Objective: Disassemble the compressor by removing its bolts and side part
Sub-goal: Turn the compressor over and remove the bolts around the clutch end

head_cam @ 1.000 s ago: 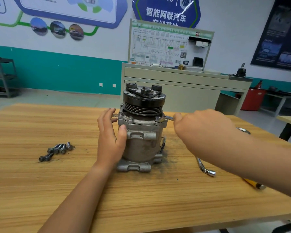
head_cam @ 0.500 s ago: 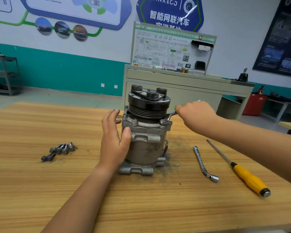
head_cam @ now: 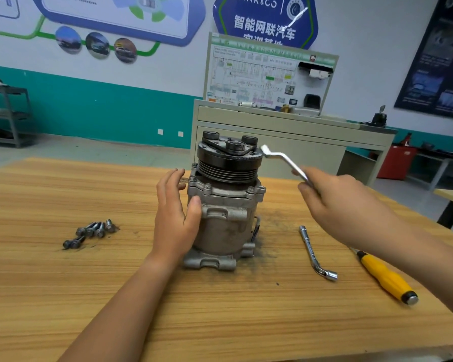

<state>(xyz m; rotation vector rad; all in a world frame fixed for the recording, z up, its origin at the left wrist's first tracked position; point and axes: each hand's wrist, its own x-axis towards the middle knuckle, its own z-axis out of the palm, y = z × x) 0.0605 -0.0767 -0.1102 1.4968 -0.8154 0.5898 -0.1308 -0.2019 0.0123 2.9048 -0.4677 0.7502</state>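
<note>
Lifted off bolt: bent steel wrench point(head_cam: 283, 163), right hand point(head_cam: 335, 202) gripping | left hand point(head_cam: 175, 218) spread on grimy cast compressor point(head_cam: 224, 220)

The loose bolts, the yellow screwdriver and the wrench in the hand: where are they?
loose bolts point(head_cam: 93, 231): head view, middle of the pile.
yellow screwdriver point(head_cam: 386, 278): head view, its handle.
wrench point(head_cam: 285, 160): head view, its bare shaft.

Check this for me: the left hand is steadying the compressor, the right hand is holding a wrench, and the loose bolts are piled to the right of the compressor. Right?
Not quite. In the head view the loose bolts lie to the left of the compressor, not the right. The left hand does steady it and the right hand holds the wrench.
</note>
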